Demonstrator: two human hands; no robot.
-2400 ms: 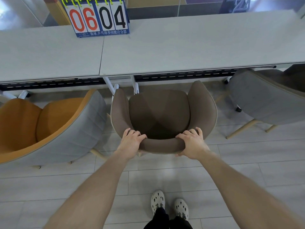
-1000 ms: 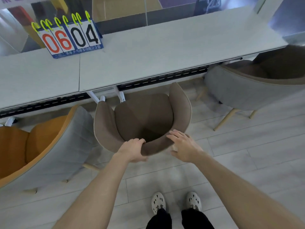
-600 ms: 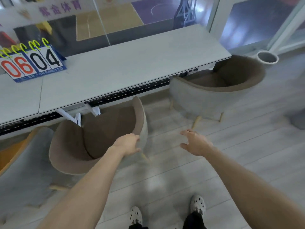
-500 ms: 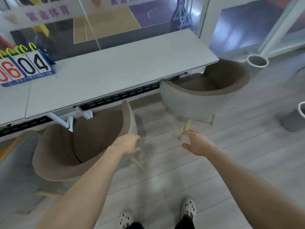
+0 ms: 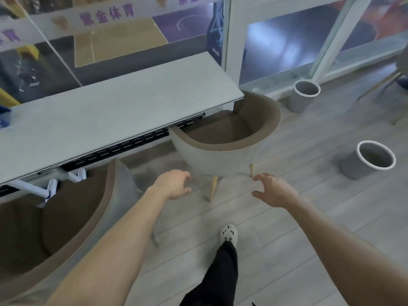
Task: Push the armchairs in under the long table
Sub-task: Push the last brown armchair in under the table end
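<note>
The long grey table (image 5: 123, 107) runs from the left edge to its right end near the middle of the view. A grey armchair with a brown seat (image 5: 223, 151) stands at that right end, turned at an angle, its front partly under the tabletop. A brown armchair (image 5: 66, 217) sits at lower left with its front under the table. My left hand (image 5: 174, 184) and my right hand (image 5: 273, 191) hover open just in front of the grey armchair's back, touching nothing.
Two grey round bins stand on the wooden floor to the right, one near the window (image 5: 303, 96) and one closer (image 5: 371, 160). A glass wall runs behind the table. Another chair's legs (image 5: 395, 85) show at far right. My foot (image 5: 228, 234) is stepping forward.
Both hands have let go of the brown armchair. The view has swung right, and my hands have moved toward the grey armchair at the table's end.
</note>
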